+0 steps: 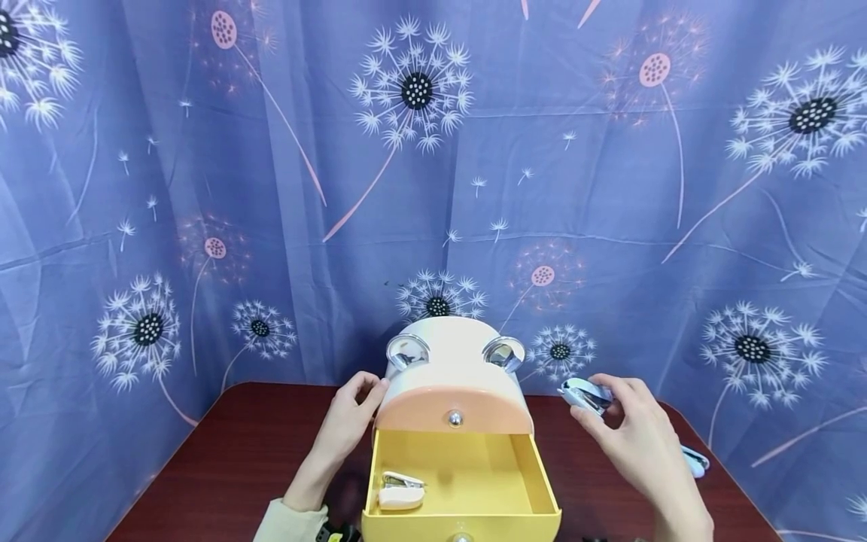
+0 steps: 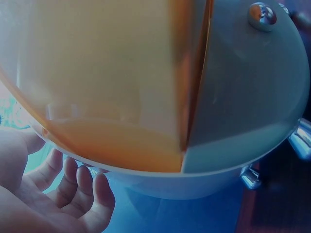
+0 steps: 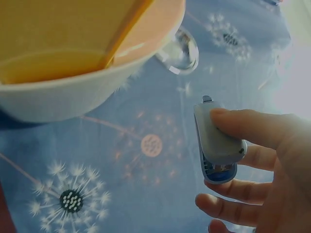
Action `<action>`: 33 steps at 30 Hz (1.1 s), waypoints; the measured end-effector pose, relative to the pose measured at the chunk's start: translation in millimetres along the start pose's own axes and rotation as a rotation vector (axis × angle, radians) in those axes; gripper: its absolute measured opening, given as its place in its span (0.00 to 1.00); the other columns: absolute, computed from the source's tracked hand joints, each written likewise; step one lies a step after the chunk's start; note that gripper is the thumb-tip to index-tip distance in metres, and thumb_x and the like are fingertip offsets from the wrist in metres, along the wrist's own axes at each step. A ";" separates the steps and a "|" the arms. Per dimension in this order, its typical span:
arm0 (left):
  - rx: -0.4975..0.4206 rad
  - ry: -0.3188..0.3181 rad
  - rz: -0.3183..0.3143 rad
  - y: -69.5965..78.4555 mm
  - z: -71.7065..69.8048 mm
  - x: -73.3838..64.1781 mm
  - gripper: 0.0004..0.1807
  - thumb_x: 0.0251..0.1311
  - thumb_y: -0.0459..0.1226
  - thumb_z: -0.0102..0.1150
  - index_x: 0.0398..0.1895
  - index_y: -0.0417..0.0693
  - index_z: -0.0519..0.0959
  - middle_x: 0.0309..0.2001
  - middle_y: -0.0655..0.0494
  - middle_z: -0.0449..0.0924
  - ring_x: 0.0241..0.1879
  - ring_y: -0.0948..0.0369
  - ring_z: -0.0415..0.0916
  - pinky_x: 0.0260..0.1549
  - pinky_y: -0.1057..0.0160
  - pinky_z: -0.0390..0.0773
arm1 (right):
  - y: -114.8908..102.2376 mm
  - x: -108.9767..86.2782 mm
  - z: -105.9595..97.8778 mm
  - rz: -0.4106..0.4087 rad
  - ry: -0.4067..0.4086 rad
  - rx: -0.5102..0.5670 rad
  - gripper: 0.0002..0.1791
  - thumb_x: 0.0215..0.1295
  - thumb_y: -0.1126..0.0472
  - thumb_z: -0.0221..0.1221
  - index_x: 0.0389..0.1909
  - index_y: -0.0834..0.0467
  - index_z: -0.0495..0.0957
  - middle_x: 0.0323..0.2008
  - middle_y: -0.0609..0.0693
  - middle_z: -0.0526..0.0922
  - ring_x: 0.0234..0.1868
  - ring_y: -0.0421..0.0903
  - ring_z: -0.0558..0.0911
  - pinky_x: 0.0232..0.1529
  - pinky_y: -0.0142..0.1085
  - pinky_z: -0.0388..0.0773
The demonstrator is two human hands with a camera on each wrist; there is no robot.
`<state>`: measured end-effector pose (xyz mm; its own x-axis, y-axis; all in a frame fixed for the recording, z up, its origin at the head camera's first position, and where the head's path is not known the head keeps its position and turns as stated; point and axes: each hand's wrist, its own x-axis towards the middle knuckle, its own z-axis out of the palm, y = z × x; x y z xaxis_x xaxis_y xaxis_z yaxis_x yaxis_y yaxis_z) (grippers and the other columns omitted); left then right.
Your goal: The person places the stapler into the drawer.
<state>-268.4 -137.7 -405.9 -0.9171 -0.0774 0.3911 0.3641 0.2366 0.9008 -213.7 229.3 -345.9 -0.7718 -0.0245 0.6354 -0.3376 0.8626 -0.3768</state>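
A small white cabinet [image 1: 450, 342] with a peach upper front [image 1: 454, 406] stands on the table. Its yellow lower drawer [image 1: 484, 482] is pulled out, and a whitish-pink mini stapler [image 1: 401, 497] lies at the drawer's left side. My left hand [image 1: 342, 425] rests its fingertips against the cabinet's left side; in the left wrist view, the fingers are loosely bent beside the rim. To the right of the cabinet, raised above the table, my right hand [image 1: 633, 436] pinches a light blue mini stapler [image 3: 216, 138] between thumb and fingers.
Another light blue object [image 1: 695, 461] lies near the table's right edge, partly behind my right forearm. Two shiny round pieces [image 1: 409, 351] stick up from the cabinet's top. Behind the dark red table [image 1: 237, 452] hangs a blue dandelion-print curtain [image 1: 433, 203].
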 end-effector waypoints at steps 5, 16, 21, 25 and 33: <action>0.002 -0.003 0.001 -0.1 -0.2 0.7 0.13 0.53 0.51 0.55 0.29 0.53 0.74 0.22 0.52 0.69 0.23 0.59 0.69 0.19 0.63 0.73 | -14.7 -3.2 -3.0 -0.031 0.030 0.006 0.27 0.46 0.42 0.63 0.46 0.49 0.73 0.34 0.43 0.68 0.29 0.40 0.66 0.25 0.36 0.60; 0.015 0.004 0.014 0.8 -0.4 0.3 0.13 0.53 0.51 0.55 0.28 0.53 0.74 0.21 0.52 0.69 0.21 0.59 0.68 0.19 0.64 0.72 | -43.3 -9.5 -4.9 -0.113 0.046 0.025 0.26 0.45 0.41 0.63 0.46 0.46 0.74 0.41 0.40 0.71 0.36 0.41 0.73 0.29 0.42 0.68; 0.017 0.007 0.006 0.6 -0.3 -1.6 0.13 0.53 0.51 0.55 0.29 0.53 0.74 0.22 0.52 0.69 0.22 0.58 0.69 0.20 0.64 0.72 | -55.1 -11.9 1.1 -0.187 0.047 -0.002 0.25 0.44 0.43 0.65 0.44 0.47 0.74 0.40 0.38 0.70 0.36 0.38 0.73 0.28 0.42 0.71; 0.011 0.002 0.007 0.0 0.0 -1.2 0.13 0.53 0.51 0.55 0.29 0.53 0.74 0.22 0.52 0.69 0.22 0.58 0.69 0.20 0.64 0.72 | -65.7 -14.0 5.0 -0.255 0.039 -0.021 0.24 0.43 0.45 0.65 0.43 0.48 0.75 0.38 0.38 0.70 0.37 0.37 0.71 0.29 0.40 0.71; 0.020 0.006 0.004 -2.5 -0.1 1.6 0.16 0.52 0.54 0.54 0.29 0.52 0.74 0.22 0.51 0.70 0.22 0.58 0.69 0.20 0.64 0.72 | -82.3 -19.2 21.0 -0.291 -0.118 0.010 0.24 0.44 0.43 0.64 0.45 0.42 0.74 0.38 0.32 0.68 0.30 0.31 0.67 0.24 0.30 0.66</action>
<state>-270.7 -138.4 -407.5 -0.9148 -0.0821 0.3954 0.3640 0.2564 0.8954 -182.4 148.1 -341.3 -0.6992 -0.3286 0.6349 -0.5580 0.8061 -0.1974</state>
